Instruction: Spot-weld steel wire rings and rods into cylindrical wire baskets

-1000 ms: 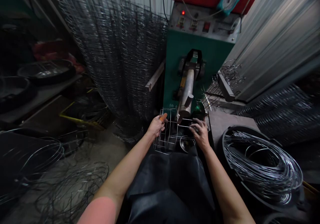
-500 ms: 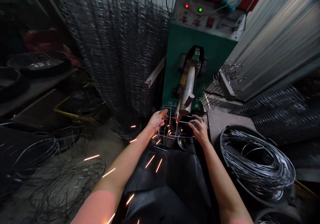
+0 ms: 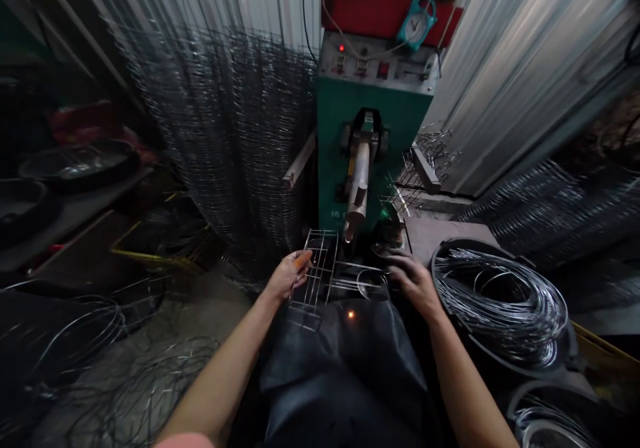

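My left hand (image 3: 293, 275), with an orange cover on its thumb, is closed around the edge of a welded wire rack (image 3: 320, 268). The rack hangs tilted over my lap, its thin rods pointing right. Beside the rod ends is my right hand (image 3: 413, 280), blurred, its fingers stretched out and apart with nothing visible in them. Above and between both hands stands the spot welder's electrode arm (image 3: 357, 191), apart from the rack. A small orange spark (image 3: 351, 315) glows in front of my dark apron (image 3: 345, 375).
The green welding machine (image 3: 330, 141) stands ahead, with a teal clock (image 3: 417, 25) on top. Tall stacks of wire racks (image 3: 235, 121) rise at left. A tub of wire rods (image 3: 500, 308) is close on the right, and loose wire (image 3: 145, 381) lies on the floor at left.
The rack has come down and left, away from the electrode, in my left hand. My right hand has let go of the wire. The spark shower has faded and the green light is off.
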{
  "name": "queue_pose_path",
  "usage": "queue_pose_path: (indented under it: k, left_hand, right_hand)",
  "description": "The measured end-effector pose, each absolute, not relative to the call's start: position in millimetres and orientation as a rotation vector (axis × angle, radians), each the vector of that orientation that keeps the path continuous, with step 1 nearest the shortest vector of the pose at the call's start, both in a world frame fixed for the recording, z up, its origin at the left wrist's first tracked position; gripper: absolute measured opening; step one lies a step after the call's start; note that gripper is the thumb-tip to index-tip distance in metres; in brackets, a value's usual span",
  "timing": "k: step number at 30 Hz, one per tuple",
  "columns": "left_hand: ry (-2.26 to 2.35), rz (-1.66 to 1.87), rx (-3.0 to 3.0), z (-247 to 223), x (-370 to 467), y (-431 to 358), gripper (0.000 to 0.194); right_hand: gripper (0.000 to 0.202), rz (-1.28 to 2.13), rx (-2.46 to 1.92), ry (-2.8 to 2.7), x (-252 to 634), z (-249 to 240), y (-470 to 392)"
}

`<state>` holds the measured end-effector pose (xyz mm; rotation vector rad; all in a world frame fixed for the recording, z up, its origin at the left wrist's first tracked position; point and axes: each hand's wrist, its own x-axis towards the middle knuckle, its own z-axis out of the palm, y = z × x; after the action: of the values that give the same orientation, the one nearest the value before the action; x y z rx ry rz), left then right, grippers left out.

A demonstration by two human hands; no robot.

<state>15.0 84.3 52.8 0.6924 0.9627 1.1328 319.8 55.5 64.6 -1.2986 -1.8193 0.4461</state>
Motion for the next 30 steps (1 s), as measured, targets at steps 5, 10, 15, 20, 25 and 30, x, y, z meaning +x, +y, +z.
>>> queue_pose_path:
  k: [5,10,15,20,25,30]
  left_hand:
    - [0.837,1.098,0.436,70.0,-8.3,46.0,0.032]
    - [0.707,0.853,0.098,74.8,9.8,29.7,0.03]
    - [0.677,0.764,-0.056,60.2,21.5,17.6,0.032]
    - [0.698,0.687,-0.072,38.6,22.4,24.8,0.034]
    - [0.713,0.652,-0.027,19.4,26.8,36.2,0.039]
    - [0.649,0.631,0.07,9.0,27.1,45.4,0.045]
  right_hand:
    - [0.046,0.352,-1.391,-1.787,367.5,12.6,20.9]
    - [0.063,0.445,-1.269,-2.32,316.1,-33.3,-26.3]
    - [0.031,0.554,-1.202,-2.534,285.4,-45.1,-64.1]
    - [0.02,0.683,-1.104,-2.593,286.7,-63.9,-76.6]
    - [0.03,0.686,-1.04,-2.565,280.8,-65.5,-87.5]
    - [0.032,0.755,-1.002,-2.401,271.3,-38.4,-97.5]
